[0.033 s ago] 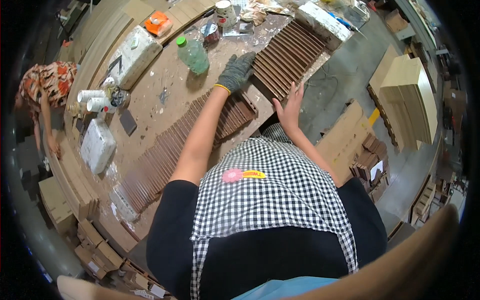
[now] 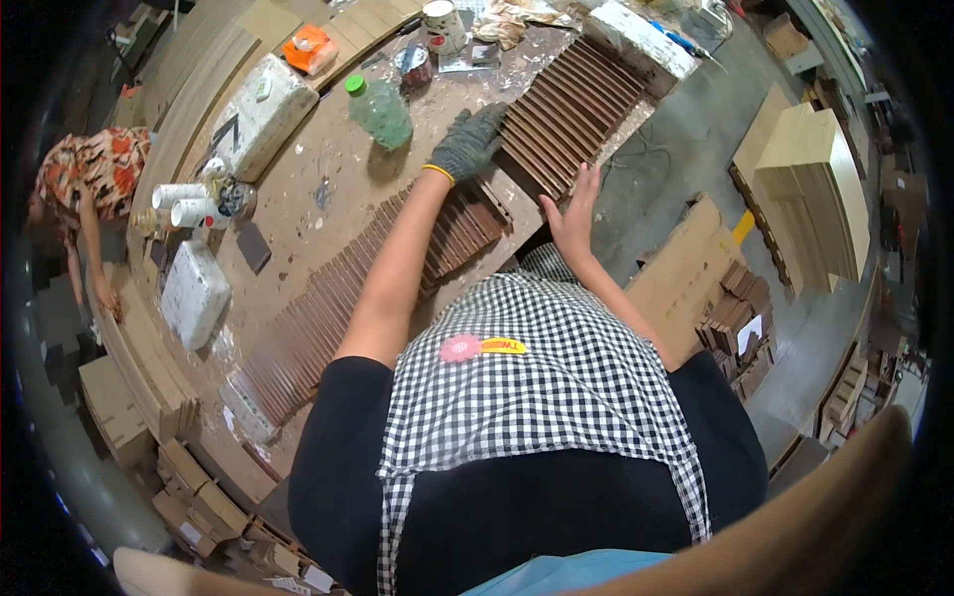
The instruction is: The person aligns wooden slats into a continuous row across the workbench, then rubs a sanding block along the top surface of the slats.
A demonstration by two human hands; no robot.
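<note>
A row of dark brown wooden strips, packed side by side on edge, lies on the far right of the worktable. My left hand, in a grey glove with a yellow cuff, rests against the row's left side near its close end, fingers stretched out. At the opposite side is my bare right hand, its fingers extended and thumb apart, touching or just beside the strips' ends. Neither hand is wrapped around anything. A second, longer row of brown strips runs to the lower left, partly hidden under my left forearm.
Left of my glove stands a green-capped plastic bottle. Paint-spattered white blocks and cans sit around the worktable. A person in a patterned top is at far left. Stacked boards stand to the right.
</note>
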